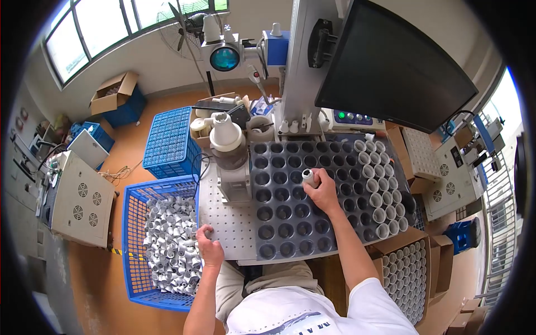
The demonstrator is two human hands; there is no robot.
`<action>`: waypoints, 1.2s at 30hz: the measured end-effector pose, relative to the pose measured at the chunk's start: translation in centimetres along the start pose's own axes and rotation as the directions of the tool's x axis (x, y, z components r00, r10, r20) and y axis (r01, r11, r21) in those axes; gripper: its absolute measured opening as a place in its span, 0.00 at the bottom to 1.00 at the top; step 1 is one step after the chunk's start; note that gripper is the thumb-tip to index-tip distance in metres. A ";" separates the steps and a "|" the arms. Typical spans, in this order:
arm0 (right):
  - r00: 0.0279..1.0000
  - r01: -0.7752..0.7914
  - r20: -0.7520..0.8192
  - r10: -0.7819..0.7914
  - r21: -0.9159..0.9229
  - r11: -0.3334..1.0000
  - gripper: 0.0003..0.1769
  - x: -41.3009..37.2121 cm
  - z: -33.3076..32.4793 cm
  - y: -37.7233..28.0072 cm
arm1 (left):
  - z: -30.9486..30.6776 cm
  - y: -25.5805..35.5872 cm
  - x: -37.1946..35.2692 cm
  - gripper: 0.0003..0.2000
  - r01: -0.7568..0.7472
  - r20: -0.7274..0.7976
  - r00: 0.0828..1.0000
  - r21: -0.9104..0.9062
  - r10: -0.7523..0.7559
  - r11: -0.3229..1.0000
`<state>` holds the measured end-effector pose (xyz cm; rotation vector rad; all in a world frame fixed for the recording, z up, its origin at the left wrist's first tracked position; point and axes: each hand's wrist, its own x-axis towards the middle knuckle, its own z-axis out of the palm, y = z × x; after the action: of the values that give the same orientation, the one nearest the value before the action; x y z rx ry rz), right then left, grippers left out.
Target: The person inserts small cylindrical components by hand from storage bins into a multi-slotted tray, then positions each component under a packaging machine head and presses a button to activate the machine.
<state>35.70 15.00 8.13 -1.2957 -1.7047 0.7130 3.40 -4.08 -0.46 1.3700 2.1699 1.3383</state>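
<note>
My right hand (pixel 322 191) is over the black tray (pixel 268 222), its fingers closed around a small white cup-shaped part (pixel 307 175). The tray has rows of round pockets; white cups (pixel 378 200) fill several columns on its right side. My left hand (pixel 210 247) hovers by the right rim of the blue basket (pixel 129 245), fingers loosely bent and apart, with nothing seen in them. Inside the basket lies a jumbled heap of white and grey cup-shaped parts (pixel 172 245). A larger white conical piece (pixel 225 134) sits on top of the fixture (pixel 233 178) left of the tray.
Above the fixture hangs a machine head with a round lens (pixel 224 58). A dark monitor (pixel 396 67) overhangs the tray's far right. A cardboard box (pixel 427 262) with rows of cups stands below right. A blue crate (pixel 167 139) is beyond the basket, and a perforated plate (pixel 223 218) lies between.
</note>
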 end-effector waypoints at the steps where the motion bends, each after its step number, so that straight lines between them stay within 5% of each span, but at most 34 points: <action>1: 1.000 0.024 -0.017 -0.025 -0.009 1.000 0.17 0.0 0.3 0.5 | -0.3 0.4 0.0 0.22 0.009 0.019 1.000 0.011 -0.009 1.000; 36: 1.000 0.015 -0.015 -0.015 0.002 1.000 0.20 0.0 0.1 -0.1 | -0.3 0.6 -0.1 0.20 -0.067 0.014 0.998 0.061 0.066 0.996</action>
<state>35.58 15.01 8.16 -1.2823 -1.6994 0.6954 3.63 -4.23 0.21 1.4815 2.1931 1.2919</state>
